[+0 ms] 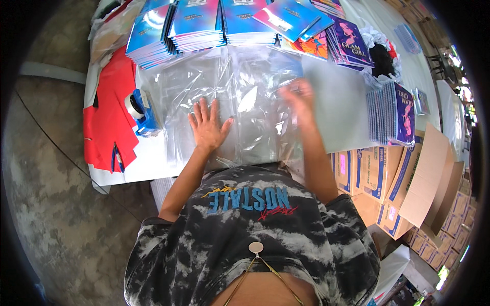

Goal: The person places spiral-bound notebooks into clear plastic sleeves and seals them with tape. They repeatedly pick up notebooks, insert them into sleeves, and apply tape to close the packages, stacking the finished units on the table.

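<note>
A clear, shiny plastic sheet (173, 97) lies spread over the white table in front of me, wrinkled and catching the light. My left hand (209, 126) rests flat on it with the fingers spread, holding nothing. Over the right part of the sheet is my right hand (301, 102), smeared by motion, so its fingers cannot be made out. Beyond the sheet stand stacks of blue and pink spiral notebooks (196, 23), several side by side. Left of the sheet sits a blue tape dispenser (148, 120) with a pale roll.
Red material (109, 112) covers the table's left side, with a pair of pens or snips (117, 158) on it. Purple spiral notebooks (349, 43) lie at the far right, and another purple stack (390, 115) stands nearer. Cardboard boxes (377, 171) crowd below the table's right edge.
</note>
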Tool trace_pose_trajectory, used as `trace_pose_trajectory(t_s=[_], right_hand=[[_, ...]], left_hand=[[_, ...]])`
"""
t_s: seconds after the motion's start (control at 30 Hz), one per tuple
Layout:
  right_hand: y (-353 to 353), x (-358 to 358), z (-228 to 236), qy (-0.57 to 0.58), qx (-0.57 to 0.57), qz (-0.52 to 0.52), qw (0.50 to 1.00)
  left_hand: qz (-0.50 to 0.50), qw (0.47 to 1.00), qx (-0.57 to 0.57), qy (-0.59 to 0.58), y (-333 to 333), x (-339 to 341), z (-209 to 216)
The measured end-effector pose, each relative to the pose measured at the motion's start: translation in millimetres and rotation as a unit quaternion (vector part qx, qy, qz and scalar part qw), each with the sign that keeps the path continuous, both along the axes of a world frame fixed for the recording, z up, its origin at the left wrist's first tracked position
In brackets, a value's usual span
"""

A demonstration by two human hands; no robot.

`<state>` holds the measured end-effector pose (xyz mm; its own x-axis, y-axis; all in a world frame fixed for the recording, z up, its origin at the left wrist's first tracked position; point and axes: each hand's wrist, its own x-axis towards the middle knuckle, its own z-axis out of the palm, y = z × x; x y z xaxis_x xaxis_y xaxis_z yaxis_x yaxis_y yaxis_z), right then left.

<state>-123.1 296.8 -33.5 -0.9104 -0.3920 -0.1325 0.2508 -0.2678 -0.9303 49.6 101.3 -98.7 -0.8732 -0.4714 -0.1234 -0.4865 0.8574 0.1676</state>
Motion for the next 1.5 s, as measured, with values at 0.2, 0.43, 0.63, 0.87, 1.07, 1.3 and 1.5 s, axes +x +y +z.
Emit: trace_pose_trajectory(t_s=[0.2,0.43,0.63,0.87,1.07,1.3,1.5], right_hand=[[67,-46,-11,0.225,0.273,-0.129,0.926],[103,-48,30,0.022,0.093,-0.217,0.971],[185,-50,86,0.063,0.043,-0.278,0.958],[227,-26,82,0.035,-0.053,-0.320,0.945],[240,-14,88,0.095,-0.144,-0.180,0.968],[209,-8,127,0.093,-0.006,-0.371,0.924],[169,-13,159,0.183,-0.096,-0.170,0.963]], left_hand=[[-0.002,1.000,0.008,0.001,1,-6,-3],[-0.022,0.998,0.020,0.063,8,-23,0],[-0.127,0.974,-0.138,0.123,6,-47,-25],[-0.048,0.990,0.061,0.119,24,-53,4],[-0.049,0.989,0.033,0.133,31,-44,12],[-0.055,0.990,0.046,0.119,46,-23,25],[-0.025,0.995,0.041,0.083,40,-28,-6]])
